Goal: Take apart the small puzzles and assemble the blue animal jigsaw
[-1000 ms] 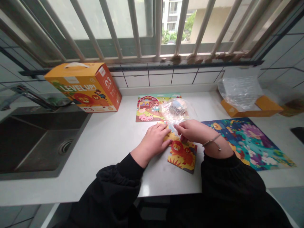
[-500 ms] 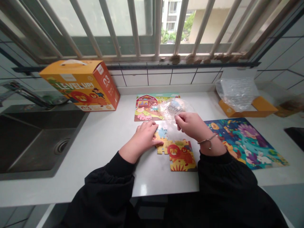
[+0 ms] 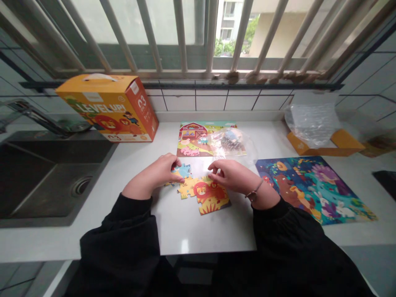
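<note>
Joined puzzle pieces lie on the white counter, with a lion section (image 3: 213, 196) at the right and a yellow section (image 3: 187, 188) beside it. My left hand (image 3: 156, 172) has its thumb and fingers around a light blue puzzle piece (image 3: 185, 170) at their upper left. Just above the lion section, my right hand (image 3: 230, 175) has a bent index finger and thumb with a small gap between them; nothing shows in it. Behind my hands, a clear plastic bag (image 3: 233, 142) with loose pieces inside rests on a farm picture (image 3: 189, 142).
An orange carrying box (image 3: 108, 111) stands at the back left, near a dark sink (image 3: 55, 177) with a faucet (image 3: 34, 117). To the right lies a blue forest-animal picture (image 3: 318, 187). Behind it is an opened orange box (image 3: 346, 142) with clear plastic wrap (image 3: 309, 126).
The joined pieces have shifted left and turned slightly, along with my left hand. My right hand has come away from the plastic bag, down and left to the lion section's upper edge.
</note>
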Demonstrator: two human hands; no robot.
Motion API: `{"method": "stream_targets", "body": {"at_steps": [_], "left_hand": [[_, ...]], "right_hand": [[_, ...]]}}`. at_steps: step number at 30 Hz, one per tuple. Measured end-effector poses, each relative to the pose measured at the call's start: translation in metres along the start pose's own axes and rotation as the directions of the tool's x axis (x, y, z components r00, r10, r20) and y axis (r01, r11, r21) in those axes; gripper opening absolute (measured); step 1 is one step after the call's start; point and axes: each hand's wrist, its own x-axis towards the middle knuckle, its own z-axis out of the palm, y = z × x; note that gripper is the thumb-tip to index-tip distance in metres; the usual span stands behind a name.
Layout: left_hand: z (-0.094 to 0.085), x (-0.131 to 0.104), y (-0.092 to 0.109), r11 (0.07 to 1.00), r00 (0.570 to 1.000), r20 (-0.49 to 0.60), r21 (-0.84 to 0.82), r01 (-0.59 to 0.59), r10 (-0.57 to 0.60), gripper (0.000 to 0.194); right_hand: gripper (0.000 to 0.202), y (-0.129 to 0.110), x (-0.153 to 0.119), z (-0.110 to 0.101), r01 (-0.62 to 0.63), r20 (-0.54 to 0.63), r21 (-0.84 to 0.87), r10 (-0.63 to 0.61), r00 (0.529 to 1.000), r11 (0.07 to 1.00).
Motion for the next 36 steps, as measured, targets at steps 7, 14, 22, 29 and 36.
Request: {"method": "stream_targets", "body": {"at_steps": [7,14,22,29,36], "left_hand": [[-0.011,-0.009,-0.002,0.996,0.997,0.037,-0.062,0.063,-0.060,0.045],[-0.005,-0.009,0.012,0.898,0.999,-0.040,-0.438,-0.035,0.020,0.038],[0.009,-0.002,0.024,0.646,0.963,-0.217,-0.760,-0.064,-0.161,0.052],[0.023,0.007,0.028,0.464,0.935,-0.252,-0.879,-0.114,-0.249,0.056],[0.025,0.014,0.028,0.335,0.902,-0.242,-0.935,-0.118,-0.358,0.058]], "right_hand": [[0.071,0.006,-0.002,0.021,0.093,0.038,-0.073,-0.091,0.995,0.993],[0.063,0.009,-0.003,0.021,0.015,0.033,-0.070,-0.013,0.999,0.997],[0.056,0.001,-0.002,0.009,-0.081,0.013,-0.082,0.082,0.997,0.993],[0.032,-0.004,0.003,0.001,-0.179,0.010,0.174,0.180,0.984,0.968],[0.026,-0.002,0.002,-0.004,-0.077,-0.029,0.309,0.090,0.996,0.948]]}}
